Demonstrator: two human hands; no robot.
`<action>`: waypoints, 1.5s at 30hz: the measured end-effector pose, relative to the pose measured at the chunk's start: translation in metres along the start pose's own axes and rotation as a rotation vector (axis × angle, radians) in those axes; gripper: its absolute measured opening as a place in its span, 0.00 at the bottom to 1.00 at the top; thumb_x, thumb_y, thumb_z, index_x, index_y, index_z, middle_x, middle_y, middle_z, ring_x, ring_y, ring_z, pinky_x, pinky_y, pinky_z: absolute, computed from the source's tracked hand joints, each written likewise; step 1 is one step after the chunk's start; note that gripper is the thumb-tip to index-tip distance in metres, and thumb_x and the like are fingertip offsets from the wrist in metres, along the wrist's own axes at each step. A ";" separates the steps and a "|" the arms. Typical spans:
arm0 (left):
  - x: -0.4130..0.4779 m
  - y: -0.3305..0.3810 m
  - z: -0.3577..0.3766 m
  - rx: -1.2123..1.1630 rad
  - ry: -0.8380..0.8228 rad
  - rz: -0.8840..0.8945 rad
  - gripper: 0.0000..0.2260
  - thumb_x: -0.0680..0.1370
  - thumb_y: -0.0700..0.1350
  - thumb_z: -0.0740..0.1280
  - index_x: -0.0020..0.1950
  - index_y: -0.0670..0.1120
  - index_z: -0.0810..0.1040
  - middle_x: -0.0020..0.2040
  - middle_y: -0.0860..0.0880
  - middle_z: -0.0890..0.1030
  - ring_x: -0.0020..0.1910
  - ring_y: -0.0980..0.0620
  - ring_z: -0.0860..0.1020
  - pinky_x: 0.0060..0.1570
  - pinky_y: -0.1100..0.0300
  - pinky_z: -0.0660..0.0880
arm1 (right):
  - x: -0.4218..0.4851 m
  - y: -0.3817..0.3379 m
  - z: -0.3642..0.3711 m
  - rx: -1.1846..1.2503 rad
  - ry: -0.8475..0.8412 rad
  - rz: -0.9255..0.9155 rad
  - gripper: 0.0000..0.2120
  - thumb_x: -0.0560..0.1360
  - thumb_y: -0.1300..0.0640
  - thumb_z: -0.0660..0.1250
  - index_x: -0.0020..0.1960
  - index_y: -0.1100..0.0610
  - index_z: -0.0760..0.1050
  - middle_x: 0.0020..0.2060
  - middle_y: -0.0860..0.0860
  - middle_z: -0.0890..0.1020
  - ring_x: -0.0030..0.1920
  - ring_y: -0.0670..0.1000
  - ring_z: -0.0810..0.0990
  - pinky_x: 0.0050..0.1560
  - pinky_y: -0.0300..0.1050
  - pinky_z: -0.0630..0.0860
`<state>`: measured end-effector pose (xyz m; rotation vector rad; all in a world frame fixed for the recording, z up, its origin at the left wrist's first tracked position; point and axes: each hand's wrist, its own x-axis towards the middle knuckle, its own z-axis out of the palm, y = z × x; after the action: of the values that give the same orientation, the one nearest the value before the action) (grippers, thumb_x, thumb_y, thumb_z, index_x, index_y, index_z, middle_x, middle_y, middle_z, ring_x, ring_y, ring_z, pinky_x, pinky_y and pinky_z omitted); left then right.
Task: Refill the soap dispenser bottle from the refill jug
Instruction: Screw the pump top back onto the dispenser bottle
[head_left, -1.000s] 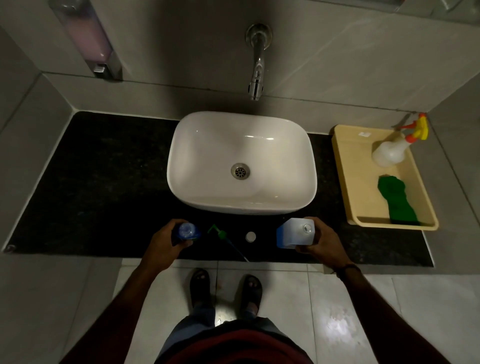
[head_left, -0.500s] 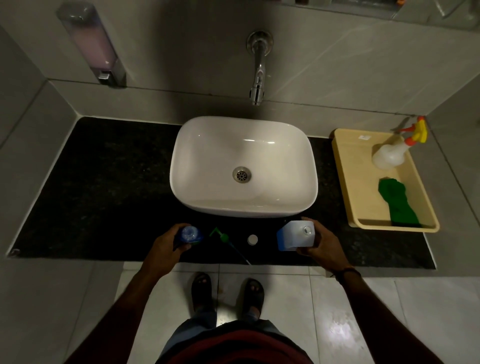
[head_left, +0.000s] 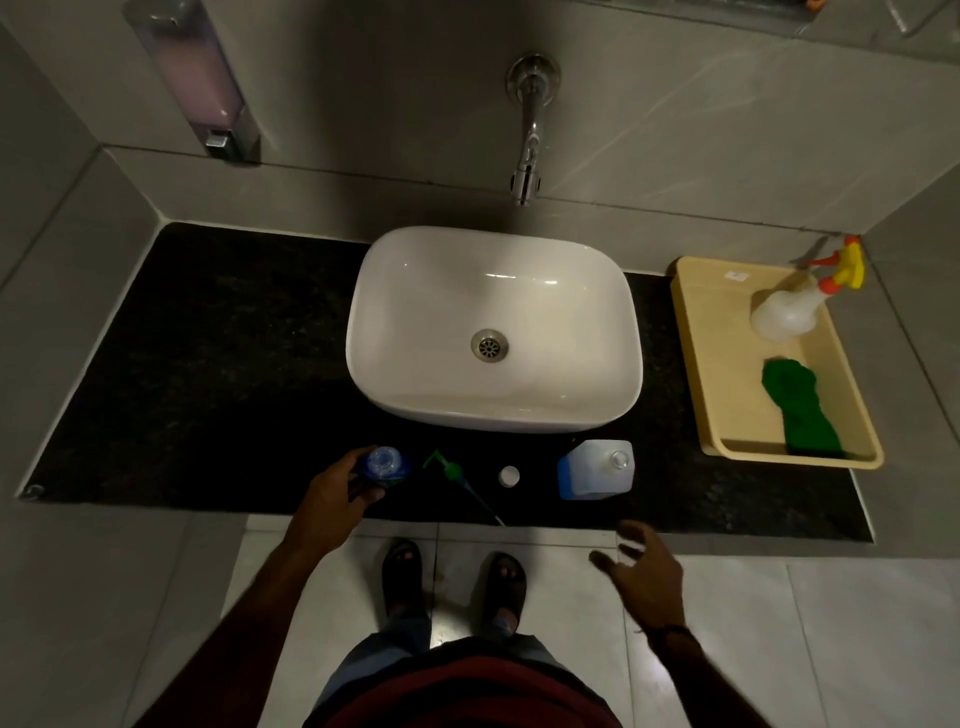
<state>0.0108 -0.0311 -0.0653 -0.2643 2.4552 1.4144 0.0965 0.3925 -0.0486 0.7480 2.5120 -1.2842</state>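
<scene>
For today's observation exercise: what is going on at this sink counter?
A person stands at the counter refilling soap. Their left hand grips the open blue dispenser bottle. Its green pump and a small white cap lie beside it. The refill jug stands uncapped on the counter, and the right hand is open, off it.

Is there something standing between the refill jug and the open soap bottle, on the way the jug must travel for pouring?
Yes, low things only: the white cap and the green pump lie on the counter between the refill jug and the soap bottle. A lifted jug would probably pass over them.
</scene>
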 end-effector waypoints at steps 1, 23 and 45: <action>-0.001 -0.001 0.000 -0.006 0.003 -0.008 0.27 0.72 0.35 0.76 0.70 0.46 0.73 0.61 0.48 0.80 0.58 0.52 0.79 0.59 0.61 0.73 | -0.009 0.004 0.010 -0.012 -0.040 0.015 0.29 0.67 0.56 0.81 0.65 0.54 0.75 0.58 0.50 0.80 0.57 0.53 0.81 0.42 0.31 0.76; 0.000 0.016 -0.007 -0.022 0.021 0.103 0.27 0.71 0.39 0.78 0.68 0.48 0.76 0.63 0.50 0.80 0.61 0.54 0.78 0.63 0.58 0.75 | 0.043 -0.167 0.168 -0.704 -0.339 -0.481 0.15 0.76 0.52 0.68 0.62 0.50 0.80 0.57 0.56 0.83 0.57 0.62 0.82 0.56 0.53 0.79; 0.006 0.010 -0.007 -0.030 -0.037 0.073 0.26 0.71 0.40 0.77 0.67 0.49 0.76 0.61 0.53 0.80 0.58 0.57 0.79 0.57 0.69 0.74 | -0.012 -0.265 0.120 0.337 -0.219 -0.766 0.14 0.73 0.58 0.77 0.56 0.57 0.79 0.50 0.49 0.86 0.47 0.44 0.87 0.49 0.45 0.84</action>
<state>0.0005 -0.0326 -0.0559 -0.1546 2.4390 1.4729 -0.0384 0.1626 0.0689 -0.3626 2.4944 -1.9157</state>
